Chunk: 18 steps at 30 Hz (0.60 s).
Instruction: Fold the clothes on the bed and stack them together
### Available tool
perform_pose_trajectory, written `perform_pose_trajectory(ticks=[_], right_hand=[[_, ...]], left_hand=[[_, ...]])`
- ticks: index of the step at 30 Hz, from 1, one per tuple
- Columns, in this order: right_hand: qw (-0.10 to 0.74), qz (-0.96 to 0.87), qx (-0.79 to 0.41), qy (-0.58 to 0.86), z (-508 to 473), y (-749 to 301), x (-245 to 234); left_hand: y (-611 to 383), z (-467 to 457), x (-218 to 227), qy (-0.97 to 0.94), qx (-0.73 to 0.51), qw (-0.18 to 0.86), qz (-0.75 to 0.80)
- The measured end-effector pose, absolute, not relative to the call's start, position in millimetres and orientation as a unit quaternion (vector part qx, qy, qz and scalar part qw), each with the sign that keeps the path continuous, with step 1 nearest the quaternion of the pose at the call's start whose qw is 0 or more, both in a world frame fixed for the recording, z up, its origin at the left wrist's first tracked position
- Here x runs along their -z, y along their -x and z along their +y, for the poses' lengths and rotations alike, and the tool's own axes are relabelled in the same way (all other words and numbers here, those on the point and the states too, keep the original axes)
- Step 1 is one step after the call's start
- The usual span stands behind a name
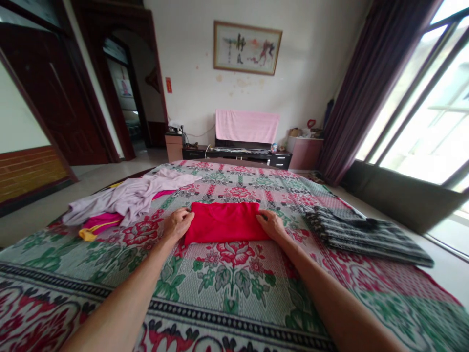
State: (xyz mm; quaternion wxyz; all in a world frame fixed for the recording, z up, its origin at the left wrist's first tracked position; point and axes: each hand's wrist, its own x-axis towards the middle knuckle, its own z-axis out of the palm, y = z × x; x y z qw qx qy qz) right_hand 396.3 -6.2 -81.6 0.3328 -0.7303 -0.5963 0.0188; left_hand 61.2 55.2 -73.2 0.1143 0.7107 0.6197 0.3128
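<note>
Our forearms (pixel 139 288) crossed the bedspread (pixel 234 298); the folded red cloth (pixel 225 222) lay lengthwise left to right between our left hand (pixel 178 222) and right hand (pixel 271 224), bent fingers (pixel 188 217) touching its ends, grip unclear.

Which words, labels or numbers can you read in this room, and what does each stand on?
Framed picture on the wall: dark brush characters, too blurred to read.
Red tag beside the doorway: too small to read.
Nothing else carries text I can read.
</note>
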Motion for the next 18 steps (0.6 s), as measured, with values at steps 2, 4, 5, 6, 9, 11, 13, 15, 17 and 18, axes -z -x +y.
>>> perform_pose_trajectory(ticks=[2,4,5,6,9,11,13,15,17,18], right_hand=[[0.369,-0.566,-0.038,0.736,-6.1,-399.8,80.8],[0.405,-0.543,-0.036,0.735,-6.0,-402.8,81.0],[0.417,-0.54,-0.028,0.731,-5.9,-403.6,81.5],[0.422,-0.544,-0.02,0.725,-5.8,-403.7,82.2],[0.411,-0.573,-0.001,0.709,-5.5,-400.6,84.4],[0.391,-0.595,0.005,0.702,-5.5,-397.7,85.3],[0.369,-0.61,0.007,0.701,-5.6,-395.6,85.6],[0.352,-0.617,0.008,0.704,-5.8,-394.4,85.7],[0.341,-0.62,0.009,0.707,-6.1,-393.6,85.7],[0.338,-0.622,0.008,0.707,-6.3,-393.2,85.6]], left_hand=[[-58.9,55.3,70.5,-0.664,-0.348,0.142,0.647],[-57.1,55.3,69.7,-0.633,-0.376,0.145,0.661],[-56.7,55.4,70.1,-0.628,-0.385,0.141,0.662],[-56.7,55.6,70.8,-0.629,-0.394,0.138,0.656],[-59.7,57.4,74.1,-0.673,-0.413,0.122,0.602],[-63.6,59.5,77.0,-0.718,-0.418,0.098,0.548],[-68.0,61.4,81.0,-0.758,-0.408,0.064,0.505],[-71.9,62.5,86.3,-0.786,-0.384,0.032,0.485],[-74.5,63.2,92.4,-0.803,-0.349,0.007,0.483],[-75.1,63.5,95.2,-0.808,-0.33,-0.001,0.488]])
